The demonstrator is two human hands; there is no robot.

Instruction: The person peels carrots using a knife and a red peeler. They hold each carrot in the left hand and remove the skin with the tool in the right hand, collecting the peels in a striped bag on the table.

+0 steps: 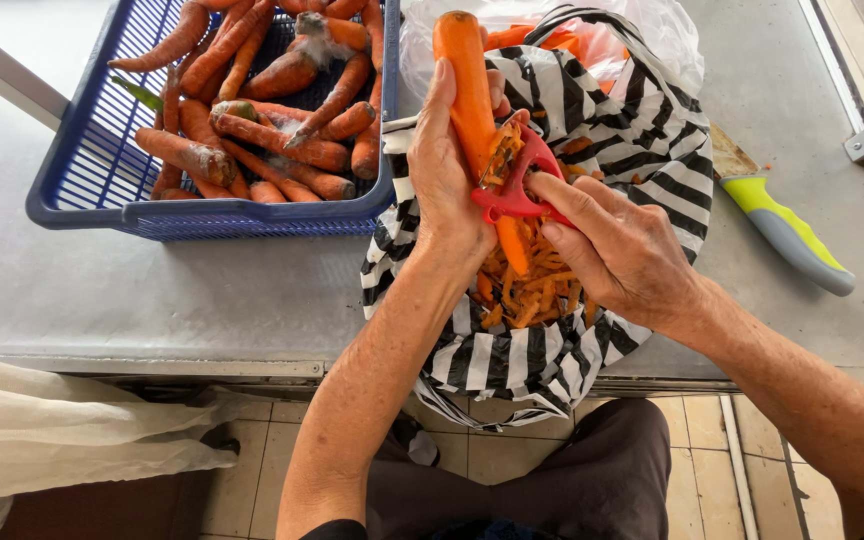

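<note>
Head view looks straight down on a carrot (465, 80) that is being peeled over a black-and-white striped bag (642, 140). The left hand (442, 175) is wrapped around the carrot and holds it steeply, the thick end pointing away from the person and the thin tip down into the bag's mouth. The right hand (617, 245) pinches a red peeler (514, 185) between thumb and fingers, and the blade lies against the lower half of the carrot, where a strip of peel is bunched up.

I judge the step to be the peeling stroke itself. The upper part of the carrot already looks clean and bright, so the work on this one seems well along. The next move would call for a firm hold of the left hand, with its fingers kept clear of the blade.

Orange peelings (532, 285) lie inside the bag, under the carrot. To the left of the bag stands a blue basket (82, 190) of unpeeled carrots (272, 120), touching the bag's edge. To the right of the bag a knife (787, 235) with a green and grey handle lies on the metal table (202, 290).

The peeler's blade is hidden by the peel. The clear plastic bag (652, 30) behind the striped bag is cut off, and its orange contents are hard to make out.
</note>
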